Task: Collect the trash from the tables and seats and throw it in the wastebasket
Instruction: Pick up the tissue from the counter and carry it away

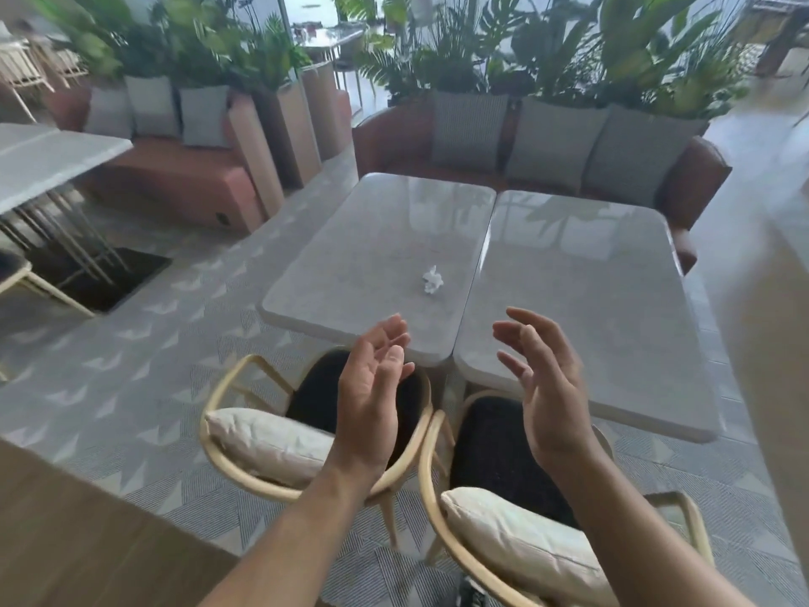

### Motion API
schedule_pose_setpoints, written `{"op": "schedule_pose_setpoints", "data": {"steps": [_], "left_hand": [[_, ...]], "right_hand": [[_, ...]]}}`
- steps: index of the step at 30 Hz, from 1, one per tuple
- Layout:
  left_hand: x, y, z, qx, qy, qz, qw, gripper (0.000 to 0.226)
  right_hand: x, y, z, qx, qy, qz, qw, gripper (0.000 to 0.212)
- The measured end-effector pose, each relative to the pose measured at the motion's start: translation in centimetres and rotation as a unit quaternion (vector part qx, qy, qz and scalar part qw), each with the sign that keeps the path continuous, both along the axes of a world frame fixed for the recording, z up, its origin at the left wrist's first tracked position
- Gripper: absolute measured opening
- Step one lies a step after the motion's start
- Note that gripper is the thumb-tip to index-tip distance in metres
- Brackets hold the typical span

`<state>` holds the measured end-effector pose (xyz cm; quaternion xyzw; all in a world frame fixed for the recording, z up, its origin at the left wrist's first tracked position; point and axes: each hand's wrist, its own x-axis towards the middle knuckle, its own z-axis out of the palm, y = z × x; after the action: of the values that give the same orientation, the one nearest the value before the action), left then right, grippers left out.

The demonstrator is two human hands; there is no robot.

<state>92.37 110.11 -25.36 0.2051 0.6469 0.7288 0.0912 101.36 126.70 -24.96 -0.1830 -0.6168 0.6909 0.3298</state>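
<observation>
Both hands raised, empty, before the twin tables

Left hand (pixel 374 387) and right hand (pixel 545 387) hang relaxed above two chairs; crumpled napkin (pixel 433 280) lies on left table (pixel 350 256), near its inner edge.

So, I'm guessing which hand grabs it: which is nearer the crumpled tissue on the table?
Left, slightly. The left hand hovers open, nearer the viewer and left of the crumpled tissue; the right hand hovers open farther off to its right.
</observation>
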Motion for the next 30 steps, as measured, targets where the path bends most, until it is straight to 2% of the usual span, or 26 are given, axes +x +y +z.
{"op": "schedule_pose_setpoints", "data": {"steps": [4, 7, 14, 20, 23, 30], "left_hand": [[-4.0, 3.7, -1.1, -0.021, -0.002, -0.001, 1.0, 0.052], [-7.0, 6.1, -1.6, -0.028, -0.003, 0.013, 1.0, 0.053], [-14.3, 10.4, -3.6, -0.029, -0.037, 0.01, 0.999, 0.049], [-21.1, 13.3, -6.6, -0.047, -0.038, -0.022, 0.998, 0.048], [-24.5, 14.6, -8.5, -0.065, -0.042, -0.035, 0.996, 0.039], [-32.2, 17.2, -14.4, -0.104, -0.073, -0.031, 0.991, 0.044]], "right_hand": [[-4.7, 3.5, -1.4, -0.008, -0.014, 0.008, 1.0, 0.035], [-8.4, 6.0, -2.2, -0.01, -0.034, 0.027, 0.999, 0.049], [-16.1, 10.0, -4.6, -0.027, -0.059, 0.037, 0.997, 0.044], [-21.8, 11.9, -7.4, -0.015, -0.094, -0.002, 0.995, 0.04], [-24.7, 12.9, -9.2, -0.011, -0.111, -0.022, 0.993, 0.038], [-33.4, 16.8, -16.1, -0.002, -0.212, -0.026, 0.977, 0.034]]}}
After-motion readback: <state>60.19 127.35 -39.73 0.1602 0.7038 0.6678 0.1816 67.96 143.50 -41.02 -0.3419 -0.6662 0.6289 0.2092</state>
